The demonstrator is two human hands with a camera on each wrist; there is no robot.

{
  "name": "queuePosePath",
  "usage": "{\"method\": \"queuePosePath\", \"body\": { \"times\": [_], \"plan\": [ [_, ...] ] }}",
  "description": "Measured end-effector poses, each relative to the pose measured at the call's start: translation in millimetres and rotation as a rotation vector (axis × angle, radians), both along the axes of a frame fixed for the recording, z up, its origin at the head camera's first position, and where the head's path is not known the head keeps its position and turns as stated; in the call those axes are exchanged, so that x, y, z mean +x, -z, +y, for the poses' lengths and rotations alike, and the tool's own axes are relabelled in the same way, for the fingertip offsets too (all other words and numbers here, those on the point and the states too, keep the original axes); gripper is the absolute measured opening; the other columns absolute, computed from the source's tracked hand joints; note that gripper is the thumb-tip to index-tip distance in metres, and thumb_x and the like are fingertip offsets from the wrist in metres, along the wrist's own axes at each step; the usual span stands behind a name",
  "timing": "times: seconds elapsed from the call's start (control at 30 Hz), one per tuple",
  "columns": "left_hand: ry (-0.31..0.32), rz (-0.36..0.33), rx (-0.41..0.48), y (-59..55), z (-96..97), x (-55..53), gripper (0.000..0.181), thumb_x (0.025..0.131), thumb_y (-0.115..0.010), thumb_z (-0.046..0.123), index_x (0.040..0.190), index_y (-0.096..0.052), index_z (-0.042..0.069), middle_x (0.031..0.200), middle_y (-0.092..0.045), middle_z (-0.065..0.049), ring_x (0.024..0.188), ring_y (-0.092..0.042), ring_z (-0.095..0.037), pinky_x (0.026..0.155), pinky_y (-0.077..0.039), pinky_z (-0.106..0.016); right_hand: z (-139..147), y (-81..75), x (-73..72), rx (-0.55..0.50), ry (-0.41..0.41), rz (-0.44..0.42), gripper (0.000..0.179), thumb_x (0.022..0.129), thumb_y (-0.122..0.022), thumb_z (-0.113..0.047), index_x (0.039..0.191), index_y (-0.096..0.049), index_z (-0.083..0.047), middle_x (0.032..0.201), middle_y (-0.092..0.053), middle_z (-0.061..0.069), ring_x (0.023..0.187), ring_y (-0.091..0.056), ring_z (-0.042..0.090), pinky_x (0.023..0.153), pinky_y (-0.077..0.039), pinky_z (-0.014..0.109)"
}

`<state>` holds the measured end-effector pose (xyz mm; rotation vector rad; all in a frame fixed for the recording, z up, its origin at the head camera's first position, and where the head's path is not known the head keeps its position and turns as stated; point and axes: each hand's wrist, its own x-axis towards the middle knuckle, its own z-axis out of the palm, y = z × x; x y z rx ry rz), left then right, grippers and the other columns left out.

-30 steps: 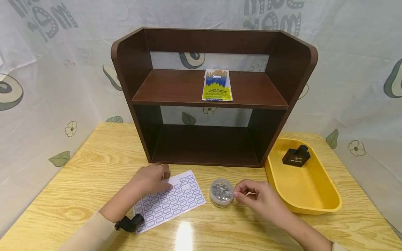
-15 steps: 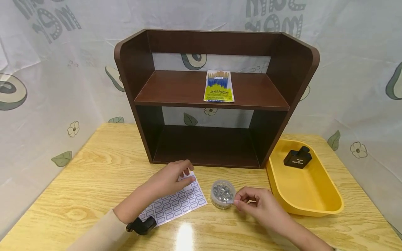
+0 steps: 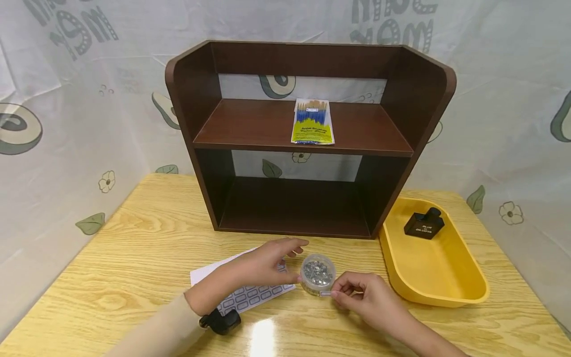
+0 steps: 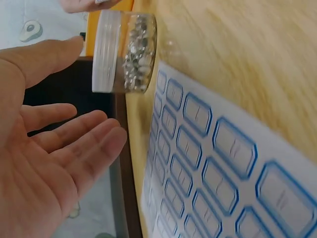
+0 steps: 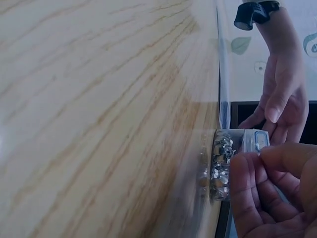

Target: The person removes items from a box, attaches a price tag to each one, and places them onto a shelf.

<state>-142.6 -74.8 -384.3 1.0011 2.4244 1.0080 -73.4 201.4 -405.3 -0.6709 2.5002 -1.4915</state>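
A small round clear jar (image 3: 317,271) stands upright on the table, filled with shiny silvery bits under a clear lid. My right hand (image 3: 368,299) pinches a small blue-bordered label sticker (image 3: 325,293) between thumb and fingertips. In the right wrist view the label (image 5: 261,139) is right by the lid; whether it touches cannot be made out. My left hand (image 3: 262,263) reaches over the label sheet (image 3: 250,296) with fingers spread, its thumb close to the jar's left side. The left wrist view shows the palm (image 4: 44,173) holding nothing, beside the jar (image 4: 126,54).
Behind the hands stands a dark brown two-tier shelf (image 3: 285,208), with a pack of artist brushes (image 3: 313,123) on its upper board. To the right is a yellow tray (image 3: 439,272) holding a black bottle (image 3: 424,224). A patterned curtain (image 3: 111,148) hangs behind.
My left hand has moved right across the label sheet to the jar. My right hand has lowered slightly, bringing the label from above the lid to the jar's front side.
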Motion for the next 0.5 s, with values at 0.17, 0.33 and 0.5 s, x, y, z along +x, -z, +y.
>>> {"method": "queuePosePath", "body": {
  "times": [0.17,0.33,0.5],
  "plan": [
    [0.005,-0.028,-0.056,1.6,8.7,2.9,0.085,0.093,-0.081,0.028,0.162,-0.036,0.008,0.157,-0.054,-0.014,0.138,-0.06,-0.027,0.104,-0.057,-0.033,-2,1.4,0.3,0.008,0.008,0.009,0.008,0.096,-0.076,-0.014,0.091,-0.074,-0.007,0.081,-0.073,0.004,0.074,-0.062,-0.003,0.065,-0.059,0.022],
    [0.015,0.032,-0.09,3.2,14.5,5.1,0.084,0.094,-0.08,0.029,0.162,-0.037,0.006,0.157,-0.054,-0.014,0.133,-0.063,-0.025,0.1,-0.057,-0.028,-5,2.0,0.6,0.01,0.007,-0.011,0.008,0.095,-0.076,-0.013,0.09,-0.075,-0.007,0.083,-0.075,0.005,0.075,-0.062,-0.003,0.067,-0.06,0.022],
    [0.017,0.058,-0.108,4.2,17.9,5.7,0.078,0.094,-0.08,0.029,0.159,-0.042,0.005,0.155,-0.056,-0.012,0.121,-0.066,-0.019,0.097,-0.057,-0.027,-8,2.5,0.5,0.015,0.016,-0.04,0.008,0.094,-0.077,-0.013,0.089,-0.075,-0.007,0.084,-0.074,0.004,0.076,-0.062,-0.002,0.067,-0.059,0.021]
  ]
}}
